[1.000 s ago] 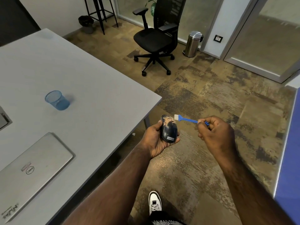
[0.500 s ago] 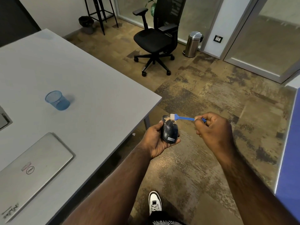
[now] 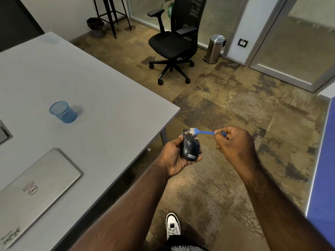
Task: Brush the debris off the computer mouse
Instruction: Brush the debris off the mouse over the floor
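Observation:
My left hand cradles a dark computer mouse over the floor, just past the table corner. Pale crumbs of debris cling to the mouse's far end and right edge; its near half looks clean. My right hand is closed around the handle of a small blue brush. The brush's white bristles rest on the far top end of the mouse.
A grey table on the left carries a blue mesh cup and a closed silver laptop. A black office chair and a steel bin stand further back. A blue panel borders the right. My shoe is below.
The brush moved left from beside the mouse onto its far end. Much of the debris that covered the mouse's top is gone.

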### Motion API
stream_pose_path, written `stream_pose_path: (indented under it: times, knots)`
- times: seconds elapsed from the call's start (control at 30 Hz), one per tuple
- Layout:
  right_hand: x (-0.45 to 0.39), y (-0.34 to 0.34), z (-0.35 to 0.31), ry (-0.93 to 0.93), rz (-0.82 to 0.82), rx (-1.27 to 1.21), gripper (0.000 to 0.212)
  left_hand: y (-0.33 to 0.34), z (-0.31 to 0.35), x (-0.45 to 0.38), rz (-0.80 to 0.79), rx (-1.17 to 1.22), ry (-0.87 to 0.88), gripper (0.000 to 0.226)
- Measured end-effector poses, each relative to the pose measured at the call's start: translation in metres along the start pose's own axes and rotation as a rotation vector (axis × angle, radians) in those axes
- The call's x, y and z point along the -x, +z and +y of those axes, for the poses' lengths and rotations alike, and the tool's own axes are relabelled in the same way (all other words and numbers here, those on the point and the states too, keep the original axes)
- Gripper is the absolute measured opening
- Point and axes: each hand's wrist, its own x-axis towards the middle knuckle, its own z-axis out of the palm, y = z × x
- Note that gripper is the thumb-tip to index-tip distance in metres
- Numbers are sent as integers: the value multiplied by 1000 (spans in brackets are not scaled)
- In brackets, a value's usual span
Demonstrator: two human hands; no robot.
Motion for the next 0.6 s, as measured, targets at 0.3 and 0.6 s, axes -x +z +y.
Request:
stream_pose_path:
  times: [0.3, 0.6]
  knots:
    - [-10, 3, -1, 36, 24, 18, 14, -1, 0, -1, -12, -13, 1, 53]
    - [-12, 4, 0, 43, 7, -8, 10, -2, 1, 1, -27, -18, -13, 52]
